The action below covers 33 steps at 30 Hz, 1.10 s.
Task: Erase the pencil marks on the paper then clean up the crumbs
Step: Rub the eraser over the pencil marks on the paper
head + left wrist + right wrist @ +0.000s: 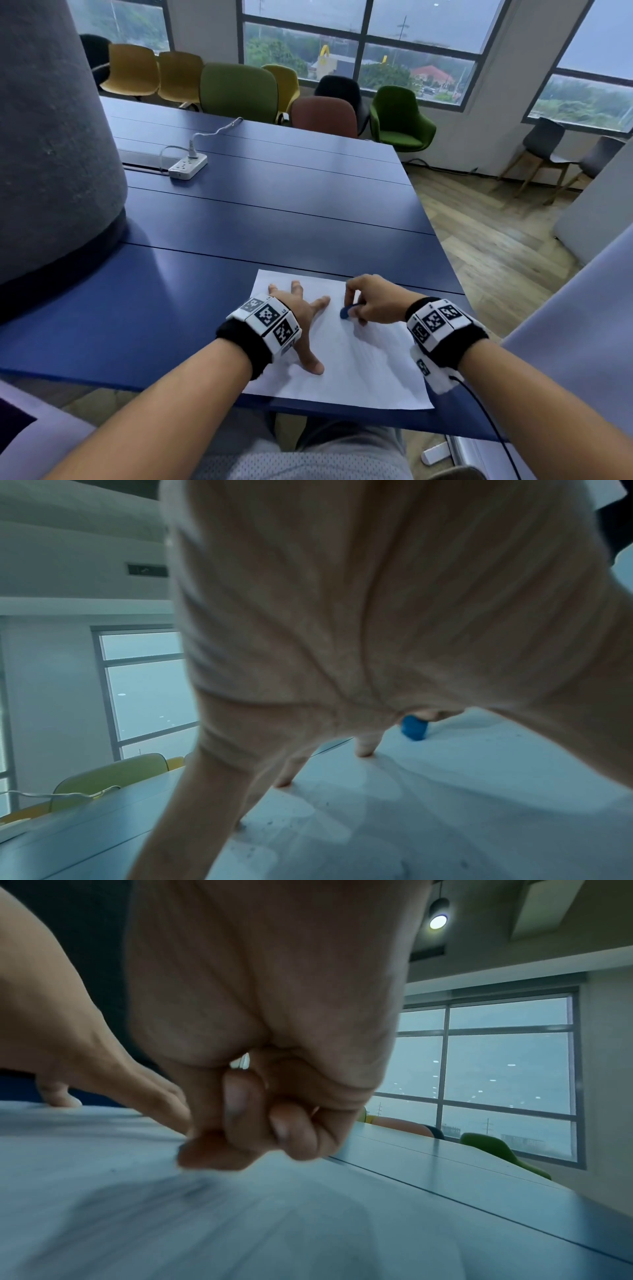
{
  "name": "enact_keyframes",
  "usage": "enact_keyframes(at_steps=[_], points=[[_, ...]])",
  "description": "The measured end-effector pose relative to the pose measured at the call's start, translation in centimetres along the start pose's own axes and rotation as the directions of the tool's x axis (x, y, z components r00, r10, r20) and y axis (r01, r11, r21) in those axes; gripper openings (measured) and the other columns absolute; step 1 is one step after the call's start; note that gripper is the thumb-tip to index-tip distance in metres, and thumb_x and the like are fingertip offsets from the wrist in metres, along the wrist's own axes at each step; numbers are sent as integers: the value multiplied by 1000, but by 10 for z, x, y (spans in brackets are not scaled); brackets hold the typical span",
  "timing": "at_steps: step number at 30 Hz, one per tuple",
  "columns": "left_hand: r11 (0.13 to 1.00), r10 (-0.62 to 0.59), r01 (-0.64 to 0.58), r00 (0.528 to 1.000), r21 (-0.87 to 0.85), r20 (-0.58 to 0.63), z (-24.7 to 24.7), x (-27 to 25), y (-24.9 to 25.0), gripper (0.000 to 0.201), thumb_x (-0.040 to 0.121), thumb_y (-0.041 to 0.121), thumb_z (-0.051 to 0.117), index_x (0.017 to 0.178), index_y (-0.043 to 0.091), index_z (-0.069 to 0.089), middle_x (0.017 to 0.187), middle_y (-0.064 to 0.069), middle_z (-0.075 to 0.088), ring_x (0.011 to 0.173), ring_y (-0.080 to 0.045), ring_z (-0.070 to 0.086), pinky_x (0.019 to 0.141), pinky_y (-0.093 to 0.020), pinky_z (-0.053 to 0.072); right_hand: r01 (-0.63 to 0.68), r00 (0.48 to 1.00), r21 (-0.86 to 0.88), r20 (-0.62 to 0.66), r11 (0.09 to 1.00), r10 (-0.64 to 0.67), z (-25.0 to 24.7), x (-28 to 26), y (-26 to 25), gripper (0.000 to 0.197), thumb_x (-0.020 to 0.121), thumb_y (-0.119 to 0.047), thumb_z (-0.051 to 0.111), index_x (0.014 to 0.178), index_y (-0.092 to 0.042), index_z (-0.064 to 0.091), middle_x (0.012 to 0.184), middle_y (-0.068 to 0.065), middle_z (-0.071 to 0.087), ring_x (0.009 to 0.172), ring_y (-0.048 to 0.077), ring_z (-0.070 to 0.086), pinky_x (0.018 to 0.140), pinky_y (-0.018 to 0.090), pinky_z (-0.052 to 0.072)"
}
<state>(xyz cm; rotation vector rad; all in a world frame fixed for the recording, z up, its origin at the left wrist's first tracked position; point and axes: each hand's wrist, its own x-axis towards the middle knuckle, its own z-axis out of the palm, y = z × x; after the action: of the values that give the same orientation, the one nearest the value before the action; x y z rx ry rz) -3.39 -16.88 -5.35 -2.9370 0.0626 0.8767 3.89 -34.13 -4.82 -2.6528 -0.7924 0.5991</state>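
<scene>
A white sheet of paper [370, 363] lies at the near edge of the blue table [267, 212]. My left hand [301, 308] presses flat on the sheet's left part, fingers spread and straight. My right hand [371, 301] pinches a small blue eraser [345, 312] and holds its tip down on the paper just right of the left hand. The left wrist view shows the eraser [413, 730] beyond my spread fingers [365, 746], and dark crumbs [270, 822] scattered on the paper [445, 818]. In the right wrist view my curled fingers [240, 1123] hide the eraser.
A white power strip [187, 165] with a plugged cable lies far left on the table. A large grey padded object [51, 144] stands on the table's left side. Several coloured chairs [239, 90] line the far edge by the windows. The table's right edge drops to a wooden floor [496, 240].
</scene>
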Motion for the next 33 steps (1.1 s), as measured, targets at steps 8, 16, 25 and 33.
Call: enact_keyframes(at_steps=[8,16,25,33], points=[[1000,-6,6,1000,-6,23,0,0,0,135,55,78,76,150,50,-16,163,-13,-18,145,-55,-2,111,-64,28,55,990,-19,128,998,-52,1,-11,-1,10,85,-24,67,83,-21,58,66,-3,70,58,2,60,72,32,53],[1000,-7,7,999,-7,38,-3,-1,0,135,57,76,77,150,50,-17,163,-13,-19,145,-54,-4,112,-64,27,25,995,26,-101,999,-22,6,0,7,11,85,-21,64,88,-27,56,74,-7,63,66,12,61,71,37,57],[1000,-10,10,1000,-1,24,-1,0,0,135,56,76,77,150,49,-16,163,-13,-18,145,-55,-3,111,-63,28,-6,987,-1,-160,1000,6,3,5,13,11,83,-25,65,84,-31,56,79,-6,65,76,16,65,77,38,56],[1000,-15,15,999,10,32,-3,-1,2,135,57,77,76,150,49,-17,163,-13,-19,145,-55,-3,111,-63,29,32,999,39,-19,999,-31,-1,-5,13,6,87,-21,66,87,-25,61,74,-2,71,62,6,63,74,33,56]])
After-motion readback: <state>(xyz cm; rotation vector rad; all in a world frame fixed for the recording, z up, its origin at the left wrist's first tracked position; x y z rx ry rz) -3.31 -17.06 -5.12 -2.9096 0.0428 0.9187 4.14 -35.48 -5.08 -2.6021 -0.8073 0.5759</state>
